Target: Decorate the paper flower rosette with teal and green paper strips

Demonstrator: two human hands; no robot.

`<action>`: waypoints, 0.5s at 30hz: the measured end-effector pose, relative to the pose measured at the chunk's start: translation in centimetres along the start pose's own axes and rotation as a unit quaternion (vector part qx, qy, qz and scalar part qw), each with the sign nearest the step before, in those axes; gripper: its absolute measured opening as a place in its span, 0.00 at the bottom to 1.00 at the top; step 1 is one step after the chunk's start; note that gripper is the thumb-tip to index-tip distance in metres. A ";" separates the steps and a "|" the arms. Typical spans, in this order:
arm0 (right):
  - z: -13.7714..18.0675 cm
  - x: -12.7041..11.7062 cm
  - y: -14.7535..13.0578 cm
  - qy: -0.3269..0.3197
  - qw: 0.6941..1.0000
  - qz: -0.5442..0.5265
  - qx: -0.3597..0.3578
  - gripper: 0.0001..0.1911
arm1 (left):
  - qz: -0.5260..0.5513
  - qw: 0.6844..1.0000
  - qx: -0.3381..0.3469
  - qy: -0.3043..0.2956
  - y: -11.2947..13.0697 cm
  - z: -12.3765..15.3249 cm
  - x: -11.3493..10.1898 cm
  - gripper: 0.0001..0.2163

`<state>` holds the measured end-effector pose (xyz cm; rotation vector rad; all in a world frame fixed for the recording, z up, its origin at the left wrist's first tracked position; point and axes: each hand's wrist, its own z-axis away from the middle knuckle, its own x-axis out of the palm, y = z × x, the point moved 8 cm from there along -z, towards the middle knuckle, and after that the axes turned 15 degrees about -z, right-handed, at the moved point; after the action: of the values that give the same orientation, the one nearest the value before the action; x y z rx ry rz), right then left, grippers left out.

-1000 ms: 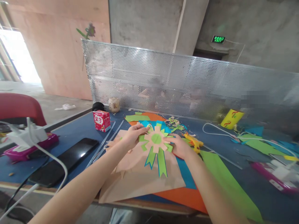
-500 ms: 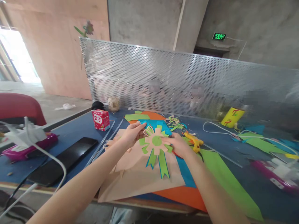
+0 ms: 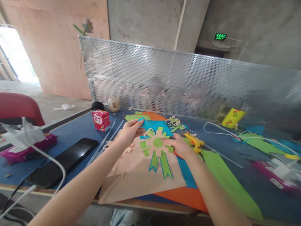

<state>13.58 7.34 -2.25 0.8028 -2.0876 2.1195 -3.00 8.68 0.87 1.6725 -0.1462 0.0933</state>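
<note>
The right hand grips the square-petalled, peach-and-green rosette above a smooth peach sheet. Left of the rosette, the left hand pinches a blue piece. Behind the rosette, past the blue tabletop, stand a perforated metal screen and concrete wall.

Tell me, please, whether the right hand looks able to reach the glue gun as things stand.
Probably yes: the glue gun lies close beside the right hand, with nothing visible standing between them, though that hand holds the rosette, which may need releasing.
</note>
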 end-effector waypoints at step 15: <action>-0.1 0.0 -0.6 0.002 0.998 -0.013 -0.055 0.09 | -0.094 0.988 0.044 -0.112 -0.6 1.5 3.0 0.18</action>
<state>13.80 7.52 -1.66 0.8070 -2.1572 1.9728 -0.01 7.16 0.59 1.7731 -0.1540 -0.2344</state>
